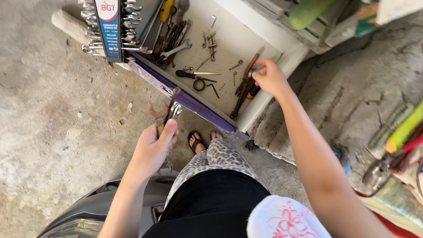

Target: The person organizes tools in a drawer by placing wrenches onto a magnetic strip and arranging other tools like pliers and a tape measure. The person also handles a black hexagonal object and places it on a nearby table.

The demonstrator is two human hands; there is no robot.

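Over the shallow white tool tray (282, 61) on the concrete floor, right hand (269, 78) pinches the rusty red-handled pliers (245, 86) at the tray's edge, while left hand (154, 147) is wrapped around a bundle of steel spanners (169, 110), keeping them upright.

The left hand (152, 147) is raised in front of the body, fingers curled into a closed fist, thumb on top, forearm slanting up from the lower left. The right arm is stretched forward and nearly straight, its hand (269, 78) bent down with fingers pinched together.
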